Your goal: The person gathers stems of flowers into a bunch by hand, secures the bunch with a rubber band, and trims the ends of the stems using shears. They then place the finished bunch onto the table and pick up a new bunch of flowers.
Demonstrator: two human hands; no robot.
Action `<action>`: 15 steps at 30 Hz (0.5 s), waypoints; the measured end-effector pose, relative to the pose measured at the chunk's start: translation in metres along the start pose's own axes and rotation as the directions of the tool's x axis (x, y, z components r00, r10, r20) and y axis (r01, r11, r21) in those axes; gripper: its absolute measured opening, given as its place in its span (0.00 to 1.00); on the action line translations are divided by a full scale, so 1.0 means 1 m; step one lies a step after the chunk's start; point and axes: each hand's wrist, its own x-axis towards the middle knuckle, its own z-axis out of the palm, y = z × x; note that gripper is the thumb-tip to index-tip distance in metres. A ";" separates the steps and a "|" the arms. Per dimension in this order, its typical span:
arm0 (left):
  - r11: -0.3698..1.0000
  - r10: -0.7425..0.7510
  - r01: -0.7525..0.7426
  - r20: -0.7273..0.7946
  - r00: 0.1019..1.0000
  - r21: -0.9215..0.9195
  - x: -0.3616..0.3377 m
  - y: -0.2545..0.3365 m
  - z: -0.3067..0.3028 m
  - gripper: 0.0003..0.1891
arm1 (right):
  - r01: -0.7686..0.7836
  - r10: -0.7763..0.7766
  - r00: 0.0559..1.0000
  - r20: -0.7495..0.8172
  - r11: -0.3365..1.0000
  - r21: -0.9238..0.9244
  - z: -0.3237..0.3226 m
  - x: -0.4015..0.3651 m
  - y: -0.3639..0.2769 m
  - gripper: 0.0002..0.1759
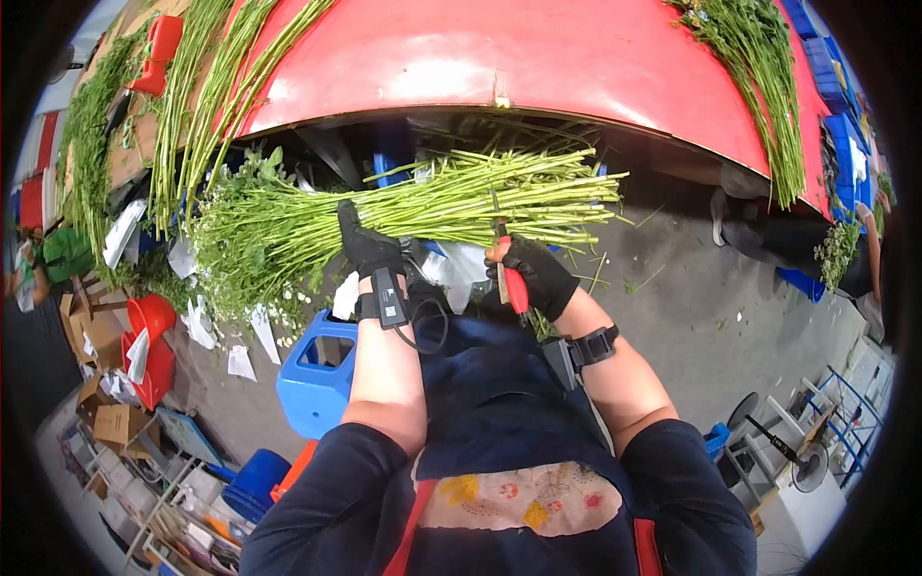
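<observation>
A large bundle of long green flower stems (461,204) lies crosswise in front of me. Its leafy heads, with small white blooms, spread to the left, and the cut ends point right. My left hand (371,244), in a black glove, grips the near side of the bundle, its thumb up against the stems; the other fingers are partly hidden. Wrapped in my gloved right hand (540,274) are red-handled pruning shears (512,274). Their blades reach up against the stems near the cut ends.
Beyond the bundle stands a red-topped table (576,58) with more stems (764,96) hanging over its edge. A blue plastic stool (319,379) is by my left arm. A fan (810,468) stands at lower right, and another person (816,245) is at the right.
</observation>
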 end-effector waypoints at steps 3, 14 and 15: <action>1.000 0.003 -0.004 -0.019 1.000 -0.012 -0.008 0.002 0.003 0.23 | -0.461 0.505 0.858 0.097 0.671 0.581 0.017 -0.004 0.006 0.16; 0.999 -0.017 0.013 -0.074 0.997 -0.048 -0.014 0.009 0.011 0.26 | -0.564 0.715 0.694 0.087 0.464 0.683 0.022 -0.002 -0.041 0.16; 0.999 0.005 -0.007 -0.067 0.998 -0.033 -0.016 0.010 0.014 0.26 | -0.589 0.726 0.681 0.096 0.465 0.661 0.021 -0.005 -0.041 0.16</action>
